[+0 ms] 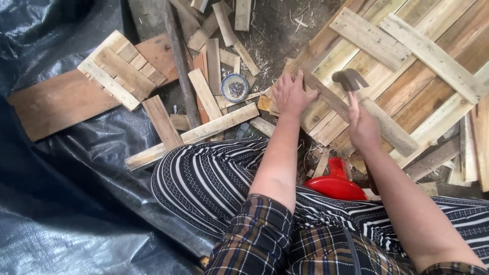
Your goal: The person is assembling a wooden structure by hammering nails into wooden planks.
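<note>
A scene is seen from above, looking down at a person seated among scrap wood. Near the centre of the frame, the left hand (291, 94) is laid flat, fingers spread, on a narrow wooden slat (331, 99) that runs diagonally across a panel of joined planks (407, 81); the slat is pressed down rather than gripped. Just to the right, the right hand (362, 125) is closed around the handle of a hammer (349, 80), whose dark metal head is raised above the slat, slightly right of the left hand's fingertips. The handle is largely hidden by the fist, so its material cannot be told.

The plank panel fills the upper right of the frame, with two pale cross-battens nailed over it. At upper centre, a small round dish (235, 87) with a blue patterned rim is set on the ground among loose offcuts (214, 76); what appear to be nails are held in it, though they are too small to be sure. A smaller slatted panel (119, 69) is seen at upper left, resting on a brown board (61, 102). Black plastic sheeting (61, 203) covers the left side. Striped trousers (214, 178) and checked sleeves (265, 239) occupy the lower centre, and a red plastic object (333, 183) is partly seen between the forearms.
</note>
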